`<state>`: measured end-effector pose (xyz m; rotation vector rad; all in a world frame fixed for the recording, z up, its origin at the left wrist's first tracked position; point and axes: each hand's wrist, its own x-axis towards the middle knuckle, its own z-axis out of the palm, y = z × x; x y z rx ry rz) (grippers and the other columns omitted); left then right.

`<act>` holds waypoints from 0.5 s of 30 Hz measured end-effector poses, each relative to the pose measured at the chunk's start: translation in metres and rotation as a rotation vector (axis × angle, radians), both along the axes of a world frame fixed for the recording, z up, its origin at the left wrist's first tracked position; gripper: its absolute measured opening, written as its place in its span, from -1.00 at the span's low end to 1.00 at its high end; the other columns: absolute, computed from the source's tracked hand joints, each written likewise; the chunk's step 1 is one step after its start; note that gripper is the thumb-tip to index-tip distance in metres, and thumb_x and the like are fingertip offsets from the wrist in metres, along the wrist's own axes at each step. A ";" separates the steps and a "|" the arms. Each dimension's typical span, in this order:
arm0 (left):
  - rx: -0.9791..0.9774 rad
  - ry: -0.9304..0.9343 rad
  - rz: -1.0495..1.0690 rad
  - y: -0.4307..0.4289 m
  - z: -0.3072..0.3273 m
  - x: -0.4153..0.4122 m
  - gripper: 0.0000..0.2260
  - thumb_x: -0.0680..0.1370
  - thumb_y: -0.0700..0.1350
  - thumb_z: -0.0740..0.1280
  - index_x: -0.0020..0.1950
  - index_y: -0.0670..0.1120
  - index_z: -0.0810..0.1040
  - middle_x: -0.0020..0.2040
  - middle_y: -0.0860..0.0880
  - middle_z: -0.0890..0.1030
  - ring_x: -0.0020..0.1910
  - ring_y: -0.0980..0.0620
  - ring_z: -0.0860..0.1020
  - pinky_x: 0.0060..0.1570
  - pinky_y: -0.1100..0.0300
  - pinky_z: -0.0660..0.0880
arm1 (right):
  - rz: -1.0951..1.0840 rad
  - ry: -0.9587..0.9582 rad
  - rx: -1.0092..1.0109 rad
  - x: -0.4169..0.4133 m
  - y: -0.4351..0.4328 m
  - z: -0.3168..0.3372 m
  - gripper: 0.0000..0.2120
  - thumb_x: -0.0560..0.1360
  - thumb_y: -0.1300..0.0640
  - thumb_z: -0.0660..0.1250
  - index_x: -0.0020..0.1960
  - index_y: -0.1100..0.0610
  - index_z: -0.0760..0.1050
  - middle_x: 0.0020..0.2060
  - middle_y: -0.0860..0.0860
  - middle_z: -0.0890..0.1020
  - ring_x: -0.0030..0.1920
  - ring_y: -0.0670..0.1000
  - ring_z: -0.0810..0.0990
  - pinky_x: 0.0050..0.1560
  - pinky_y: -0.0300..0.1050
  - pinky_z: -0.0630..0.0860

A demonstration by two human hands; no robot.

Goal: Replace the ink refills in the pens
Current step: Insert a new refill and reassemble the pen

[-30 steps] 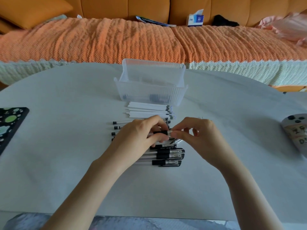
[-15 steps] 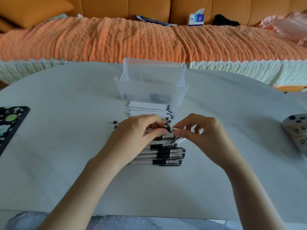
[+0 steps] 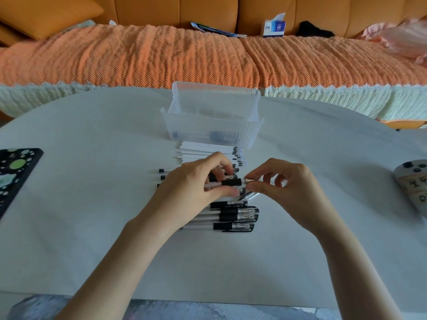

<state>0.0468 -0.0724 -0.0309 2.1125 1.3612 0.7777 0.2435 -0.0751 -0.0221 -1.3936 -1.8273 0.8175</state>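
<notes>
Progress is judged partial. Black-gripped clear plastic pen (image 3: 231, 182) is gripped by left hand (image 3: 196, 189), its tip pinched by right hand (image 3: 288, 188); white refill sticks (image 3: 208, 151) lie at 12 o'clock, capped pens (image 3: 235, 218) at 6 o'clock.

Soft even daylight, sharp centre, wide-angle edge bending.

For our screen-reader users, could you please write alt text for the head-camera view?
Two hands work on one pen above a white table: the left hand grips its barrel, the right hand pinches its clear end. More pens lie nearer the person, white refills and a clear plastic box beyond.
</notes>
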 end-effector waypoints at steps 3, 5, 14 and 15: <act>0.039 0.045 0.019 0.001 -0.002 -0.002 -0.75 0.37 0.07 0.45 -0.09 0.19 0.40 -0.19 0.28 0.51 -0.28 0.17 0.43 -0.25 0.25 0.40 | 0.000 -0.001 -0.003 -0.001 0.000 0.000 -0.90 0.35 0.18 0.49 -0.25 -0.01 0.63 -0.39 -0.25 0.53 -0.38 -0.18 0.40 -0.33 -0.35 0.30; 0.048 0.051 0.034 0.000 -0.003 -0.003 -0.82 0.40 0.08 0.43 -0.10 0.18 0.45 -0.23 0.32 0.51 -0.24 0.21 0.46 -0.26 0.32 0.38 | -0.004 0.002 -0.005 -0.001 0.000 0.000 -0.89 0.35 0.18 0.49 -0.25 -0.01 0.62 -0.39 -0.24 0.54 -0.38 -0.18 0.40 -0.33 -0.35 0.31; 0.051 0.050 0.043 0.001 -0.005 -0.001 -0.70 0.34 0.14 0.45 -0.03 0.23 0.42 -0.20 0.30 0.52 -0.28 0.20 0.44 -0.25 0.28 0.39 | -0.010 0.000 0.000 -0.001 0.000 0.001 -0.89 0.35 0.20 0.49 -0.25 0.00 0.62 -0.40 -0.27 0.54 -0.39 -0.20 0.42 -0.32 -0.36 0.31; 0.070 0.060 0.050 0.001 -0.004 -0.001 -0.73 0.36 0.11 0.46 -0.07 0.20 0.41 -0.22 0.30 0.50 -0.27 0.21 0.44 -0.26 0.27 0.39 | -0.010 0.004 -0.001 -0.001 0.000 0.001 -0.89 0.35 0.19 0.49 -0.26 0.00 0.62 -0.40 -0.26 0.54 -0.39 -0.19 0.41 -0.32 -0.35 0.31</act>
